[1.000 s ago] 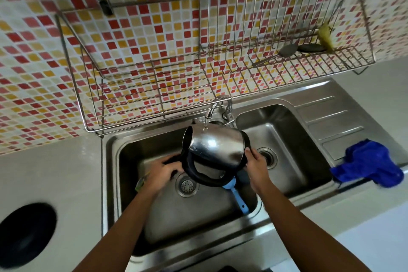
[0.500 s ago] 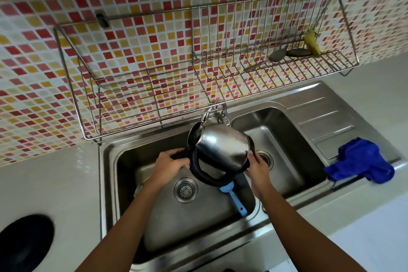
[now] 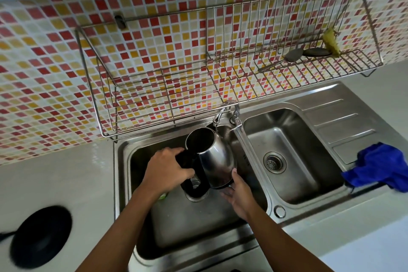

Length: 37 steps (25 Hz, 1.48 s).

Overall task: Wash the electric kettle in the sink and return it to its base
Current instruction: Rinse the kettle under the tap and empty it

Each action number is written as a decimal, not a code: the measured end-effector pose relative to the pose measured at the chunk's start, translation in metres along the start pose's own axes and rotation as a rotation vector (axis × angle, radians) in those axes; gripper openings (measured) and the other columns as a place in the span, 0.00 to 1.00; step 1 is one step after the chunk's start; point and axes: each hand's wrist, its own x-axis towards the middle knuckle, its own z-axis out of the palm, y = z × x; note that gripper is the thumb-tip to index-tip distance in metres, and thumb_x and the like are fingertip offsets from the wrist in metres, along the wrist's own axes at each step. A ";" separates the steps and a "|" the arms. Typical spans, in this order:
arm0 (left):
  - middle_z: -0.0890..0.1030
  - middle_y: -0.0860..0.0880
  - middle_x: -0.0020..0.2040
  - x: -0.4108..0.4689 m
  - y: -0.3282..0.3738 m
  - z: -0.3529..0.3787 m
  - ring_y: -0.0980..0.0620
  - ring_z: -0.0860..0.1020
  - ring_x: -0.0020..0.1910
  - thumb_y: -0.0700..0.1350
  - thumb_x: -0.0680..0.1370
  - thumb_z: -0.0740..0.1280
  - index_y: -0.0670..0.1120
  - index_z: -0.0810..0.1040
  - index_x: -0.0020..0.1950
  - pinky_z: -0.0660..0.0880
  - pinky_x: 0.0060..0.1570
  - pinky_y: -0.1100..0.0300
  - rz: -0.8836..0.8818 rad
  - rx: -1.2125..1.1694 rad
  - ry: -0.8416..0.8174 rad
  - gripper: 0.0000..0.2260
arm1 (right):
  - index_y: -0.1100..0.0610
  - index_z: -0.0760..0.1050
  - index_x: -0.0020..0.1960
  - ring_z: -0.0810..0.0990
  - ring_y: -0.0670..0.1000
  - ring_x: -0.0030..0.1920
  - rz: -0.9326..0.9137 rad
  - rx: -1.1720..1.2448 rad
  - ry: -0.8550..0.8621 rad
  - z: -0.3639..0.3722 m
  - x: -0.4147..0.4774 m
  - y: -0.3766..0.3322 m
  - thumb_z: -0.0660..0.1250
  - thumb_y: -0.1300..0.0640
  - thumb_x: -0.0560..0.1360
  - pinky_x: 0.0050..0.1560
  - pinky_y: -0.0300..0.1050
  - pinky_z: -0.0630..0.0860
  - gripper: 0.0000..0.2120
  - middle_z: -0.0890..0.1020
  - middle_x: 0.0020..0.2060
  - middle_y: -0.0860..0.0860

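A shiny steel electric kettle (image 3: 215,158) with a black handle hangs over the left sink basin (image 3: 189,223), tilted so its open mouth faces up and back, just under the tap (image 3: 223,112). My left hand (image 3: 166,170) is closed around the black handle. My right hand (image 3: 237,192) cups the kettle's bottom edge from below. The kettle's round black base (image 3: 42,236) lies on the counter at the lower left, its cord running off the left edge.
The right basin (image 3: 284,161) and a ribbed drainboard lie beside it, with a blue cloth (image 3: 379,165) on the front right rim. A wire rack (image 3: 231,77) on the tiled wall holds spoons and a yellow scrubber (image 3: 331,42). Something green peeks out under my left wrist.
The kettle has swung from bottom toward me to mouth upward under the tap. My left hand now grips the handle and my right hand has slid under the bottom. The blue-handled item is hidden.
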 end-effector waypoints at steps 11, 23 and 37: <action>0.82 0.52 0.45 0.005 0.001 -0.002 0.49 0.78 0.48 0.56 0.63 0.72 0.56 0.83 0.53 0.75 0.45 0.56 0.041 0.132 -0.007 0.19 | 0.50 0.77 0.61 0.81 0.58 0.58 0.052 0.052 0.017 0.005 0.001 0.020 0.57 0.43 0.81 0.58 0.54 0.75 0.17 0.85 0.54 0.54; 0.80 0.52 0.47 0.020 0.006 0.013 0.49 0.77 0.50 0.59 0.62 0.72 0.57 0.82 0.55 0.76 0.46 0.55 0.050 0.163 -0.035 0.22 | 0.49 0.71 0.68 0.83 0.58 0.57 0.046 0.022 0.042 -0.021 0.008 0.022 0.58 0.42 0.79 0.57 0.54 0.76 0.21 0.83 0.57 0.56; 0.80 0.52 0.43 0.043 0.017 0.024 0.48 0.78 0.47 0.57 0.62 0.72 0.51 0.82 0.46 0.72 0.40 0.57 -0.044 0.151 -0.103 0.16 | 0.45 0.61 0.75 0.82 0.57 0.58 0.011 0.023 0.101 -0.030 0.019 0.015 0.66 0.44 0.76 0.58 0.58 0.77 0.30 0.81 0.60 0.54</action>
